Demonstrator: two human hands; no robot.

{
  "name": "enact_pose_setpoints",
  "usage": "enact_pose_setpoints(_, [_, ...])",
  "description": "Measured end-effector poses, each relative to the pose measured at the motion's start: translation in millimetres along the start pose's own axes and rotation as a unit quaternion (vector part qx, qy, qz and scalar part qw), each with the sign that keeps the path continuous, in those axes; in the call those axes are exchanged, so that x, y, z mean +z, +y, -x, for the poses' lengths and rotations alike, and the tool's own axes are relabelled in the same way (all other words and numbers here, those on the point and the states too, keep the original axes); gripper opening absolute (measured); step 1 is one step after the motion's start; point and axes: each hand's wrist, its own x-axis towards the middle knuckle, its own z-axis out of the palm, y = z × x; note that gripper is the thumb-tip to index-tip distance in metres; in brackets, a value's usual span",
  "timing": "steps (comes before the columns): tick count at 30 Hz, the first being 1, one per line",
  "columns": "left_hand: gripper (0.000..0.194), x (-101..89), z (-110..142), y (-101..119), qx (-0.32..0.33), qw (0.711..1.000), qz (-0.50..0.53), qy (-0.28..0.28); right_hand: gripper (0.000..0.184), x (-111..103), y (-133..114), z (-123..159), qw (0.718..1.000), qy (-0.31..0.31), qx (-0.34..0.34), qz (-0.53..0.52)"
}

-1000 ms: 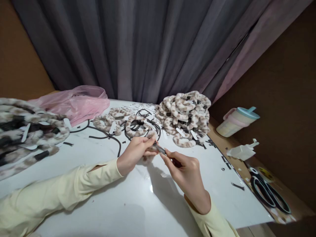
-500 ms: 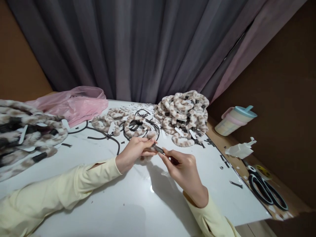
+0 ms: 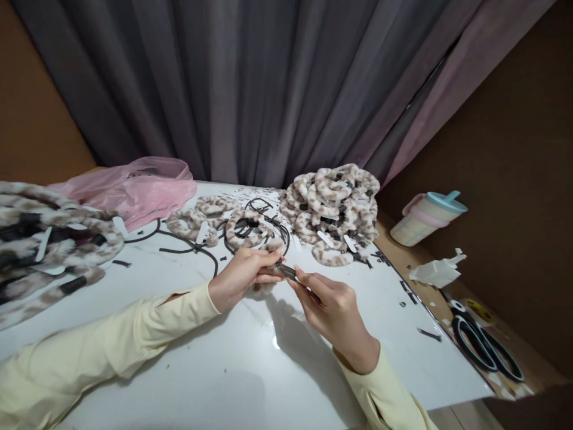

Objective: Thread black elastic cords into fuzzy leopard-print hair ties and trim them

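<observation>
Over the middle of the table, my left hand [image 3: 244, 272] is closed around a furry brown-and-white ring [image 3: 262, 291], mostly hidden behind the fingers. A short dark band end [image 3: 287, 272] sticks out of its fur toward the right. My right hand [image 3: 333, 313] pinches that dark end between thumb and fingers. Just behind my hands lie another furry ring [image 3: 244, 230] and loose black cords [image 3: 280, 230].
Furry rings with white tags form a pile [image 3: 335, 206] at the back right and another heap [image 3: 49, 239] at the left. A pink plastic bag [image 3: 147, 185], a lidded cup [image 3: 421, 221], a white tissue pack [image 3: 436, 273] and scissors [image 3: 486, 343] stand around the edges. Black scraps [image 3: 430, 334] dot the right side.
Both hands keep nearly the same place and grip. A little more of the dark band end shows between them.
</observation>
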Motion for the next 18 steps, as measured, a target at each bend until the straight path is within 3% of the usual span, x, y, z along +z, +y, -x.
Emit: enact_pose_setpoints(18, [0.022,3.0,0.7,-1.6,-0.004,1.000,0.008,0.011,0.015,3.6,1.1,4.7,0.992,-0.013,-0.055,0.112])
